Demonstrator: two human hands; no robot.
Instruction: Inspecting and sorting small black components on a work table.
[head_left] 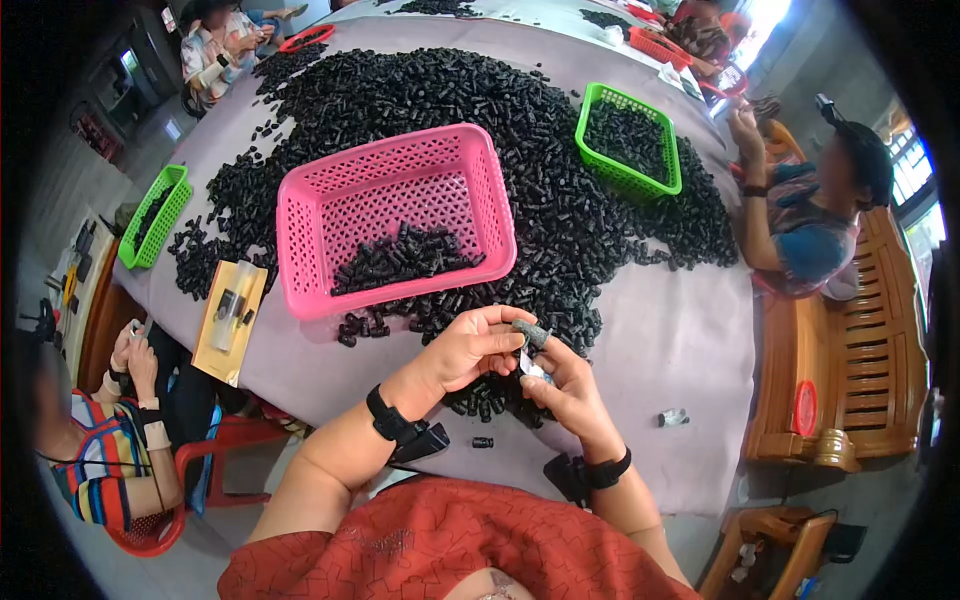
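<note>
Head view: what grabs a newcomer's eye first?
The big pink basket, just left of centre, with small black parts in it. Then the huge black pile around and behind it, spread over the pale tablecloth, with a green basket toward the right. Below, near the front edge, the wearer's left hand and right hand come together at a small pale item.

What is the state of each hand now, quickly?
Left hand: fingers curled; any held item cannot be told.
Right hand: partly closed, holding a small whitish item.
</note>
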